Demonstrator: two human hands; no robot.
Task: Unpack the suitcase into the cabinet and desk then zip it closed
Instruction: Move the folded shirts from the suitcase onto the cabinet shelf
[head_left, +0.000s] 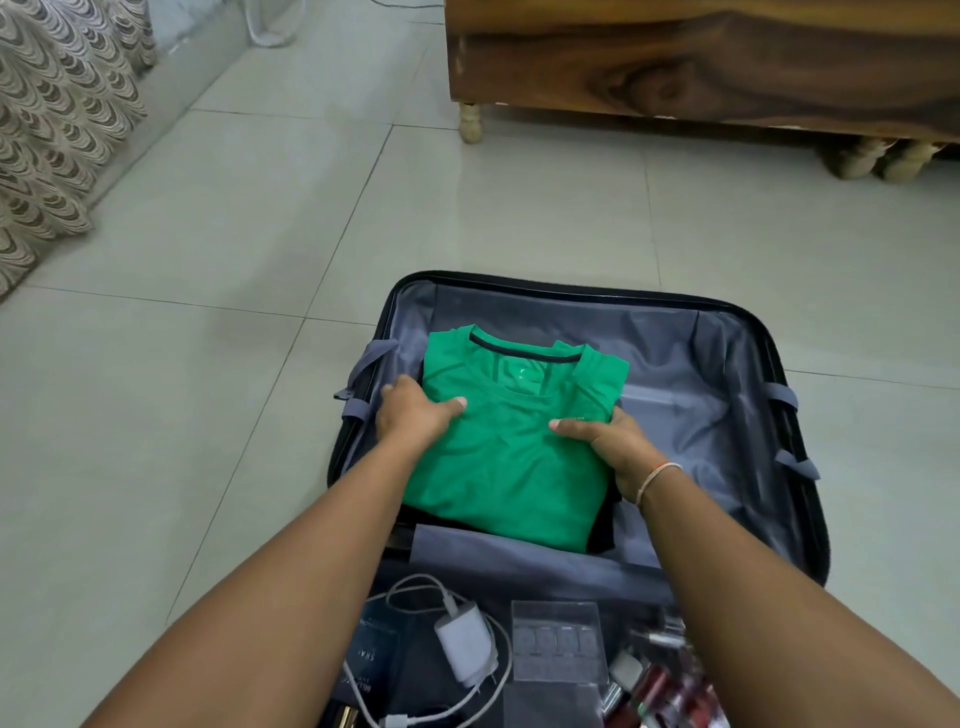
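green shirt (511, 457) in suitcase (727, 364); left hand (413, 415) | right hand (618, 449) grip sides

Two bare forearms, no sleeves in view; left hand (415, 415) without rings or bands; right hand (618, 449) likewise ringless; thin pale bangle (655, 479) with an orange-red thread around right wrist; short, unpainted nails.

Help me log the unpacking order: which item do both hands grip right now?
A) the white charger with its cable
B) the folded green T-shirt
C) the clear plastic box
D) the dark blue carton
B: the left hand and right hand grip opposite sides of the folded green T-shirt in the open dark suitcase.
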